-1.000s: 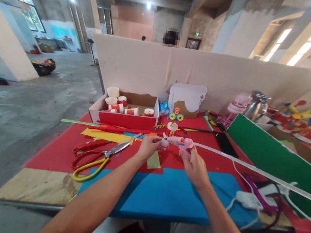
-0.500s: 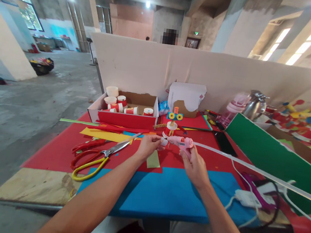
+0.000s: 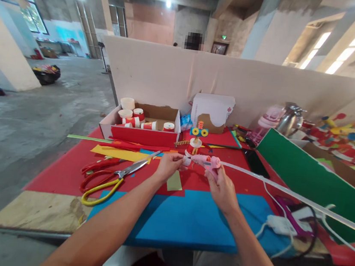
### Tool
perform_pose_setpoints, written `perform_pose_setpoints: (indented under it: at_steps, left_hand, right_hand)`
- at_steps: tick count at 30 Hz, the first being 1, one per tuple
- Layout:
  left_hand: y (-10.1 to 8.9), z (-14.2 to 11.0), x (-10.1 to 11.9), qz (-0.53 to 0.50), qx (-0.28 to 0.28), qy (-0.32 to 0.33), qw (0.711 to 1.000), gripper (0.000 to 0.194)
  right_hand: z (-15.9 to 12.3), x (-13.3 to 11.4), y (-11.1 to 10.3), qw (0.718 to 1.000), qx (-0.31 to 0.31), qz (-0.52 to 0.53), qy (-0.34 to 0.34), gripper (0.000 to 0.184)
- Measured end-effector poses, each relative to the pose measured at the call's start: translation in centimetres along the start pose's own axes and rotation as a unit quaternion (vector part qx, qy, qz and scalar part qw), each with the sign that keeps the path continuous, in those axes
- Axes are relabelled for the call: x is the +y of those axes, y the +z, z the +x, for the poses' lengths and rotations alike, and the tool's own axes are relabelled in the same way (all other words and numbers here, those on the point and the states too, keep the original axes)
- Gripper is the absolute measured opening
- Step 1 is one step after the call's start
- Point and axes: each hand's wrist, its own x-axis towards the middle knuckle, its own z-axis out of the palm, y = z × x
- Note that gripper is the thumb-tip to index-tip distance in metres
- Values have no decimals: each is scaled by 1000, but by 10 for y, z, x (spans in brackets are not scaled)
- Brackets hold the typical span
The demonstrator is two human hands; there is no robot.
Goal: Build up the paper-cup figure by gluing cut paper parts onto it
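Spreading wide under your arms, the wooden table (image 3: 41, 209) had red sheets and one flat blue sheet (image 3: 192, 225) on it. To the right stood a big green cardboard panel (image 3: 297, 186). A long see-through plastic stick (image 3: 275, 182) slanted across that side. At the back, a white cardboard box (image 3: 105, 131) with a red front held paper cups. Metal scissors (image 3: 134, 168) with a yellow handle loop lay to your left.

Your right hand (image 3: 224, 190) was wrapped around the handle of a pink plastic glue gun (image 3: 200, 158); I could not tell if you were squeezing the trigger. Your left hand (image 3: 169, 166) pinched a small white piece (image 3: 186, 161) in its fingertips. Just behind stood a red and white paper-cup figure (image 3: 195, 144), with round yellow eyes and springs already on.

The work on the piece looked half done: the gun's tip was right beside it, over the table, but any glue was too tiny to see. Putting it down was left. The gun looked chunky and smooth, the piece pale and short.
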Motion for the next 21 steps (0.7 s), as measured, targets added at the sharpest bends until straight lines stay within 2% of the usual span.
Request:
perform_pose_setpoints:
  at_steps: [21]
  left_hand:
    - [3, 0, 1, -25, 13, -14, 999, 9]
  right_hand:
    - [2, 1, -5, 999, 0, -31, -5, 45]
